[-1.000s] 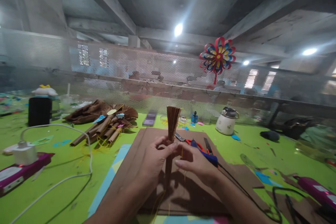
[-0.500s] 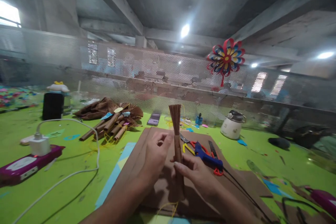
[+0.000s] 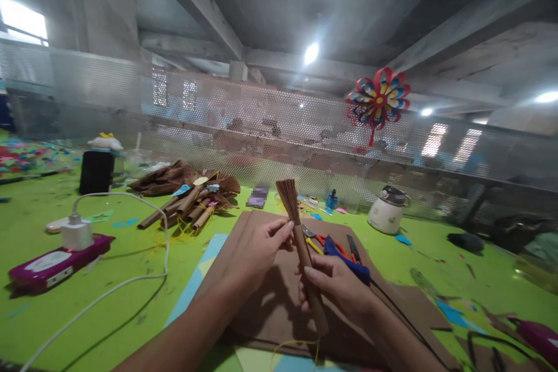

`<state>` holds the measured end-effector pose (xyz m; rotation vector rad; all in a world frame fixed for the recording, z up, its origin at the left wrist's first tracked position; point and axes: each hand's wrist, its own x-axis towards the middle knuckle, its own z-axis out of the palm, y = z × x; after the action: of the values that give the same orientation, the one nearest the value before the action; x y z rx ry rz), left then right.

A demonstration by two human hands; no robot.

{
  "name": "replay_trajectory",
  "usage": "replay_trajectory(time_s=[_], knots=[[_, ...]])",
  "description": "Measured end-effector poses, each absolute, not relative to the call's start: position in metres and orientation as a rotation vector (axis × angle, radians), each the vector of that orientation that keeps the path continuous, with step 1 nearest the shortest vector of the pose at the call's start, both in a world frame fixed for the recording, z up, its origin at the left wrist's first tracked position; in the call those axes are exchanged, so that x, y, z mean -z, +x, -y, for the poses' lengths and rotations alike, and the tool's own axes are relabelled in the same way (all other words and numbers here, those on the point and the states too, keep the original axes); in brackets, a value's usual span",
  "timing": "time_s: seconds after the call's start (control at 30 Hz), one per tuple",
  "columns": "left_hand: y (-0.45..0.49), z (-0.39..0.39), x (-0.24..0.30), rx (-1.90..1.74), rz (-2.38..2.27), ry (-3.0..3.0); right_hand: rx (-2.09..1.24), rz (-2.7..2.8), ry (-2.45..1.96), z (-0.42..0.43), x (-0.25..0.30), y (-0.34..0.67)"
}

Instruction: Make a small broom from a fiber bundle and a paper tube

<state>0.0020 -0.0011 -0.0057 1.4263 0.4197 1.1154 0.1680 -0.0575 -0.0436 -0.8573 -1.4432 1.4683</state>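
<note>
A small brown paper broom (image 3: 308, 261), with a rolled tube handle and a fringed top, stands tilted in front of me, its top leaning left. My right hand (image 3: 342, 288) is closed around the middle of the handle, thumb in front. My left hand (image 3: 264, 250) pinches with thumb and forefinger at the neck, where fringe and tube meet. Yellow string (image 3: 296, 342) hangs by the lower end. Beneath both hands lies a brown cardboard sheet (image 3: 257, 302). Just beyond my right hand are a blue glue gun (image 3: 344, 258) and red-handled scissors (image 3: 322, 239), both partly covered.
Several similar paper brooms (image 3: 192, 206) are heaped at back left beside crumpled brown paper (image 3: 163, 179). At left, a purple power strip (image 3: 58, 261) holds a white charger (image 3: 76, 232) with a looping cable. A white jug (image 3: 386, 212) stands back right. The glue gun's black cord (image 3: 405, 319) runs forward.
The broom has gone from upright to tilted, its top leaning left and its lower end shifting right. My left fingers have closed in on its neck; my right hand keeps hold.
</note>
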Motion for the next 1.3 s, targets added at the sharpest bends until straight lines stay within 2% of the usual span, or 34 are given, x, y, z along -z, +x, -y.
replay_trajectory(time_s=[0.27, 0.6, 0.93, 1.3], knots=[[0.001, -0.002, 0.006, -1.164, -0.525, 1.45, -1.393, 1.331, -0.926, 0.053, 0.042, 0.176], [-0.001, 0.002, 0.0, -0.852, -0.329, 1.214, -1.327, 1.383, -0.923, 0.054, 0.037, 0.175], [-0.004, -0.002, 0.004, -0.744, -0.237, 1.242, -1.603, 1.385, -0.777, 0.058, 0.034, 0.184], [-0.004, -0.002, 0.005, -0.732, -0.164, 1.226, -1.616, 1.367, -0.658, 0.06, 0.03, 0.182]])
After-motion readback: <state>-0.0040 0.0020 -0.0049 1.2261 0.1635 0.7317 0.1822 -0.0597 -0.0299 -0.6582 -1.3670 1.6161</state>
